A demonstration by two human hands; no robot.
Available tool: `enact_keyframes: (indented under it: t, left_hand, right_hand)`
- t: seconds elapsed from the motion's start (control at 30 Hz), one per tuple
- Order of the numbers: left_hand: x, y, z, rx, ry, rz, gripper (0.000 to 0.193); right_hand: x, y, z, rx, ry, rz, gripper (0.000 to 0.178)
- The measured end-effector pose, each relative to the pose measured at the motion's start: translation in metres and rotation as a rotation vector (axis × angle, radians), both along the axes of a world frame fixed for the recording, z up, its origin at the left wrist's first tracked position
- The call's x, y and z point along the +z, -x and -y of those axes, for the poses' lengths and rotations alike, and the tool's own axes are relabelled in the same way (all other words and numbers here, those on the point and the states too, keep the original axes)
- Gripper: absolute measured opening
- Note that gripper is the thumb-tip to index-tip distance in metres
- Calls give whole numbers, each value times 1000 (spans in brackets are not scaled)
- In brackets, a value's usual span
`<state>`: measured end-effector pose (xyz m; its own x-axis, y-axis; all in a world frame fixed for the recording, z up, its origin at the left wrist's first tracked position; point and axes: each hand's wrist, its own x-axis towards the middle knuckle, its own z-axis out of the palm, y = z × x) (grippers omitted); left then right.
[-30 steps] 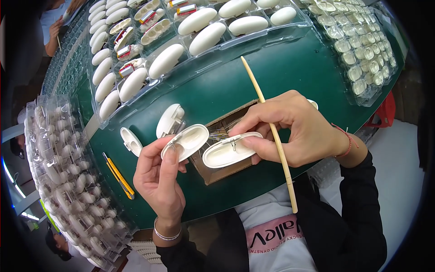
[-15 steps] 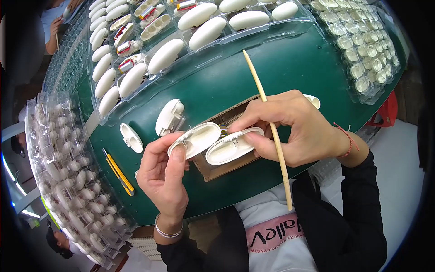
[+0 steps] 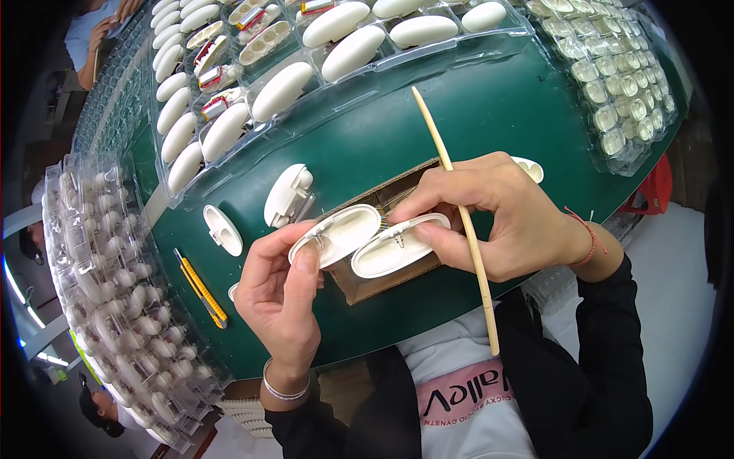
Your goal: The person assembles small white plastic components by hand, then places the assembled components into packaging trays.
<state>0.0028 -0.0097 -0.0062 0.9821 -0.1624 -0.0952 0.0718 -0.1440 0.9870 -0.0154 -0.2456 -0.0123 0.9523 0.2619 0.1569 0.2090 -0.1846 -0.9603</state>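
Observation:
Pinched between the thumb and fingers of my left hand (image 3: 284, 314) is a white oval shell half (image 3: 353, 229), its hollow side up and a small hinge piece at its edge. My right hand (image 3: 505, 218) grips a second white oval shell half (image 3: 386, 256), also hollow side up with a small metal part inside. The two shells almost touch end to end. A thin wooden stick (image 3: 484, 298) lies across my right hand, tucked among its fingers. Beneath the shells sits an open cardboard box (image 3: 361, 291), its contents mostly hidden; some thin coloured wires show between the shells.
Left of my hands lie a white case (image 3: 287, 199), a loose oval shell (image 3: 222, 230) and a yellow utility knife (image 3: 202, 291). A clear tray (image 3: 336, 98) of white cases spans the back. Stacked trays flank the green table, left (image 3: 126, 306) and right (image 3: 623, 92).
Both hands and their shells have shifted very slightly right. The shell in my left hand has turned a little. The grips look the same.

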Motion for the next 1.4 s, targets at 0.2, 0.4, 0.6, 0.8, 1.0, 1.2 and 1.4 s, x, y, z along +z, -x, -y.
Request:
enact_keyframes:
  t: [0.2,0.4,0.6,0.8,1.0,1.2,1.4]
  left_hand:
    - [-3,-1,-3,-24,80,5,23]
    - [-1,-1,-1,-38,103,5,25]
    - [-1,-1,-4,-51,112,-21,24]
    - [1,0,-2,-61,124,-52,21]
    - [3,0,-4,-68,111,-90,21]
    - [4,-1,-5,-77,119,-87,21]
    - [7,1,-6,-89,98,-71,21]
  right_hand:
    - [1,1,-1,5,-37,-46,19]
    - [0,1,-1,-11,-39,-1,21]
    - [2,2,-2,19,-36,2,20]
    - [3,3,0,69,-50,1,20]
    - [0,3,-1,70,-88,-34,20]
    - [1,2,0,82,-76,-51,19]
    - [1,2,0,95,-61,-56,19]
